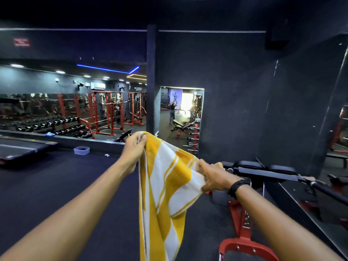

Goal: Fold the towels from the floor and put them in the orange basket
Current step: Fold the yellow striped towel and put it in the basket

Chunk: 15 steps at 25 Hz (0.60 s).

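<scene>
A yellow and white striped towel (165, 185) hangs in the air in front of me, held up by both hands. My left hand (134, 147) pinches its top corner at the upper left. My right hand (212, 178), with a black band on the wrist, grips the towel's edge lower and to the right. The cloth drapes down between my arms to the bottom of the view. No orange basket is in view.
A red and black gym machine (244, 223) stands just right of the towel, with a padded black bar (267, 173) behind my right hand. A treadmill (20, 147) and a small clear tub (81, 150) sit at left. Dark floor (66, 181) spreads below my left arm.
</scene>
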Available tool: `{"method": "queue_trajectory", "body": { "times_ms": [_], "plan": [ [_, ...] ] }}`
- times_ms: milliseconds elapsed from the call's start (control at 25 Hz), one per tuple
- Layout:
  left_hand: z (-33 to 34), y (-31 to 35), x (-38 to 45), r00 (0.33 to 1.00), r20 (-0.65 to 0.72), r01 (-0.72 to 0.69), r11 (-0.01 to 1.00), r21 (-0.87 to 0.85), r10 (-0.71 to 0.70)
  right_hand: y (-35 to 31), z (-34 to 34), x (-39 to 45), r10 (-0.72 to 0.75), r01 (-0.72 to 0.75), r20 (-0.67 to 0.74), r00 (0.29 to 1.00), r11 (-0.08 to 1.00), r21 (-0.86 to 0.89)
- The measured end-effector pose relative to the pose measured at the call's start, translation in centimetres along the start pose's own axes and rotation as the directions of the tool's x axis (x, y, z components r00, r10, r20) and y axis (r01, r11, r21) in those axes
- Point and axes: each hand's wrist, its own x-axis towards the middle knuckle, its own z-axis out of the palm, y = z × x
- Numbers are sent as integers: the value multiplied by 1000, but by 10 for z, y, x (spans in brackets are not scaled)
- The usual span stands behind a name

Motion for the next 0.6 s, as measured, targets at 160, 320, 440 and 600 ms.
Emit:
{"method": "queue_trajectory", "body": {
  "times_ms": [160,320,440,600],
  "plan": [
    [-32,-6,16,998,-49,-18,984,178,27,17,-40,5,7,-23,-136,991,993,-116],
    [-30,14,20,985,-168,-22,996,90,37,24,-74,10,-67,20,-502,862,995,-98],
    [-34,24,23,971,-227,-48,992,118,74,28,-88,4,-50,33,-545,837,999,-41],
    [-34,21,18,966,-245,-51,989,140,85,32,-91,-3,30,92,-605,796,981,169]
  ]
}}
